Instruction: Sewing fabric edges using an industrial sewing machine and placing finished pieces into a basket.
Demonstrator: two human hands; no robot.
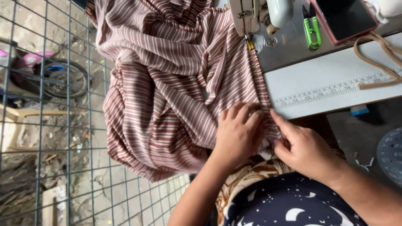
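Note:
A large piece of brown-and-white striped fabric [167, 83] hangs bunched over the front edge of a sewing table and runs up under the sewing machine [259, 16]. My left hand [239, 132] rests flat on the fabric's edge near the table front, fingers curled and pressing it down. My right hand [303, 148] pinches the same edge just beside it, thumb and fingers closed on the cloth. Both hands sit close together, almost touching.
The white table [331, 75] has a printed ruler strip [335, 90] along its front. A green thread snip [312, 31], a phone in a pink case [345, 16] and a tan cord [381, 54] lie beyond. A wire grid fence [50, 125] stands at left.

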